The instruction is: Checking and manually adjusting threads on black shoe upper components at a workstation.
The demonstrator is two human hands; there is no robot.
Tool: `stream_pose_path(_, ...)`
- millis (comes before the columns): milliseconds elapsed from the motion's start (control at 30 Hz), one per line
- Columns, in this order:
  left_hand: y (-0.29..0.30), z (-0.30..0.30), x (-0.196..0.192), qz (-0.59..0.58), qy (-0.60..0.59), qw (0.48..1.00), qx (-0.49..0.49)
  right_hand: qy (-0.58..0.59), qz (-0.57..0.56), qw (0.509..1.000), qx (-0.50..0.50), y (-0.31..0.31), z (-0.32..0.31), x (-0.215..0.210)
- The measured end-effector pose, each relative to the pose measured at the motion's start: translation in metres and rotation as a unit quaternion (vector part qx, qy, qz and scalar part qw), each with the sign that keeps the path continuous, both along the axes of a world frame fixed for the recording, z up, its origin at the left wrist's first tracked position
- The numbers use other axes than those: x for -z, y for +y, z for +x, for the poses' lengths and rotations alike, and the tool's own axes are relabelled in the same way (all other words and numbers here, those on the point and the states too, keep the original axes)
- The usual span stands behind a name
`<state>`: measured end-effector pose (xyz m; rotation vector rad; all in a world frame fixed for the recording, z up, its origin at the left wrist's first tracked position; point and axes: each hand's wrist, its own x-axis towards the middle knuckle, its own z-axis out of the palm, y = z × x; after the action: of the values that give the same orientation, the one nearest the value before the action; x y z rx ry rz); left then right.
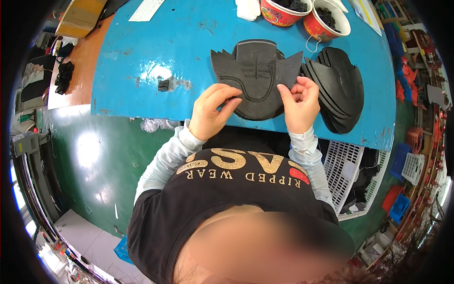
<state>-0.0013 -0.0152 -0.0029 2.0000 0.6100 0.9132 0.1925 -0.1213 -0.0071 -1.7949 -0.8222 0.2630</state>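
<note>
where it lies: the dark grey cut piece point(256, 75) is laid flat on the blue table point(142, 61), just beyond both hands, its near edge under the fingers
long axis: the winged top is turned away from the body, the rounded end toward it
left hand point(211, 112): fingers are curled onto the lower left edge, seemingly pinching it
right hand point(299, 104): fingertips are closed on the lower right edge; neither hand is clearly nearer
right of right hand: a fanned stack of black pieces point(341, 87) is kept
beyond: two red bowls point(302, 16) of dark bits are set
</note>
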Motion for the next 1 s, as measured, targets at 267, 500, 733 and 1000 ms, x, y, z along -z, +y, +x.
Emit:
stream_pose_path(267,0.000,-0.012,-0.010,-0.407,-0.161,0.894,0.090,-0.026,0.232,0.966,0.109,-0.009,0.038,-0.054)
stream_pose_path(500,0.000,0.003,-0.013,-0.458,-0.200,0.858,0.118,-0.502,0.008,0.864,0.039,-0.038,0.089,-0.084)
stream_pose_path(733,-0.001,0.023,-0.012,-0.449,-0.239,0.851,0.133,0.077,0.102,0.971,-0.202,-0.008,-0.007,-0.036)
stream_pose_path(1000,-0.007,0.013,-0.004,-0.194,-0.137,0.970,0.052,-0.018,0.114,0.965,-0.236,0.007,-0.034,-0.024)
